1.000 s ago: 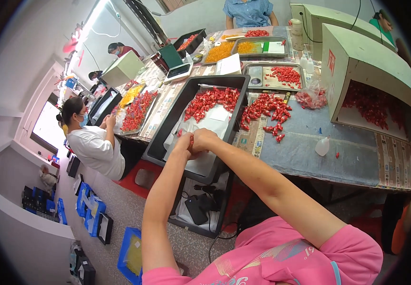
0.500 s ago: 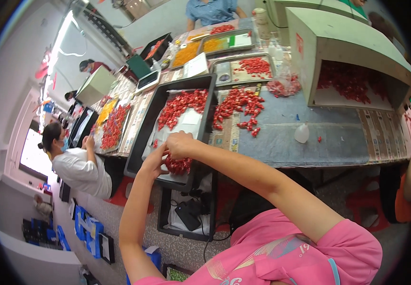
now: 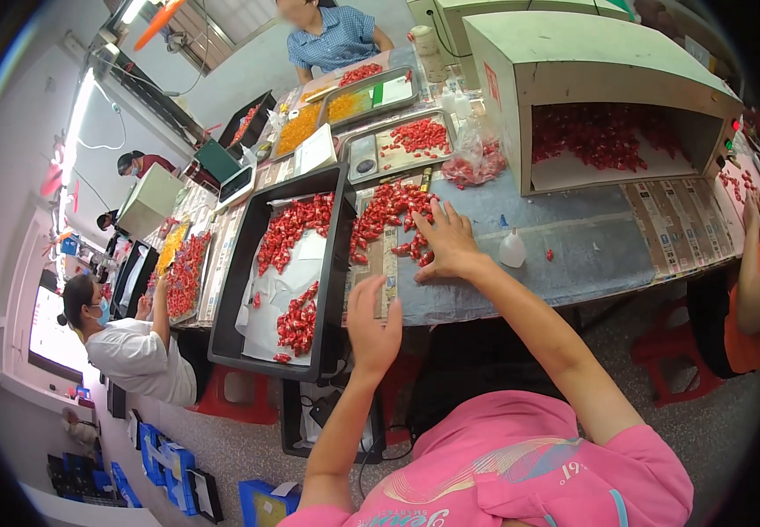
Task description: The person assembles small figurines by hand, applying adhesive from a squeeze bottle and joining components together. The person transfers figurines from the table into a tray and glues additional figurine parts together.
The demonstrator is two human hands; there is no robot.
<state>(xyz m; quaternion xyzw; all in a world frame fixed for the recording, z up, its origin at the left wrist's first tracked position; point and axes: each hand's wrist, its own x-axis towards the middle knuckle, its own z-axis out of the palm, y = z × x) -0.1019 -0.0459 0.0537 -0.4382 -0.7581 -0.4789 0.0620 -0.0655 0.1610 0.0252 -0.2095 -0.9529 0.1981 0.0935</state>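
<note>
Having left the black tray [image 3: 231, 299], the right hand [image 3: 444, 243] now spreads open-fingered on loose red candies [image 3: 389, 211], the left hand [image 3: 371, 325] hovering open, empty.

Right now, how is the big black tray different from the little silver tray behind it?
The black tray is larger and deeper, with tall dark walls; the silver tray is smaller, shallow and shiny. The black tray is lined with white paper, and its red pieces lie in separate clumps; the silver tray shows bare metal around one loose cluster. The black tray sits at the table edge, the silver one farther back. Both hold small red pieces.
</note>
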